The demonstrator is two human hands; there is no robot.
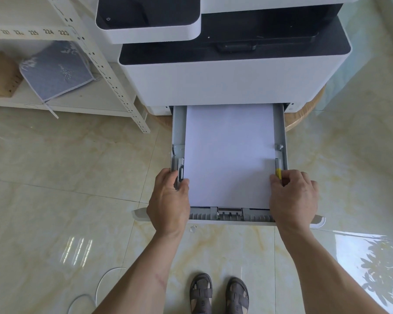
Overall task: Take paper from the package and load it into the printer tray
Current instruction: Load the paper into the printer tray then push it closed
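1. Both hands are at the near end of the pulled-out printer tray [280,132]; I read the left hand [168,200] as clenched on the left side guide [180,171], thumb lying on the sheet's corner; the right hand [293,196] has its fingers pinched on the right side guide [278,171] with its yellow tab.
2. Paper [228,155] lies flat in the tray between my two sets of fingertips, its far edge running under the printer [225,82], its near edge just short of the rear stop [229,213] between my wrists.
3. Done, as I judge it: the stack is in the tray and looks square to the walls; no package shows anywhere in view.
4. Left, as I judge it: snug both guides against the stack's edges, let go, then push the tray home by its front panel [318,220], which sits just under my right wrist.
5. Risk I would watch: squeezing the guides too hard could bow the sheets.
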